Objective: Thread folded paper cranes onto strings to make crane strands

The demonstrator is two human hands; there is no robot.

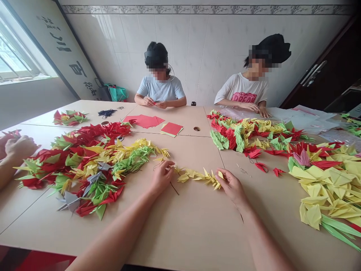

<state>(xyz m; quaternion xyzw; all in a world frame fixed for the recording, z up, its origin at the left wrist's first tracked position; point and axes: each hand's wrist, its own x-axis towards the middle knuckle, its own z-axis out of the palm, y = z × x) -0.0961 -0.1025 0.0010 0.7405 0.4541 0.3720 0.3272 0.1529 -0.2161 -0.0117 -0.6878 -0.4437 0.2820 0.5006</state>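
A short string of yellow folded paper cranes (199, 174) stretches between my two hands, low over the tabletop. My left hand (163, 176) is closed at its left end, fingertips pinched together; a dark thread (174, 189) trails below that hand. At the opposite end, my right hand (230, 185) is closed with thumb and fingers around a yellow paper crane. Part of a dark thread shows beside my right wrist. Left of my left hand lies a heap of red, green, yellow and grey paper cranes (93, 158).
Yellow cranes (335, 184) are piled at the right, with mixed strings of cranes (239, 131) behind. Red paper squares (146, 120) lie mid-table. Two people sit opposite; another person's hand (21, 146) is at the left edge. A table hole (196, 128) lies ahead.
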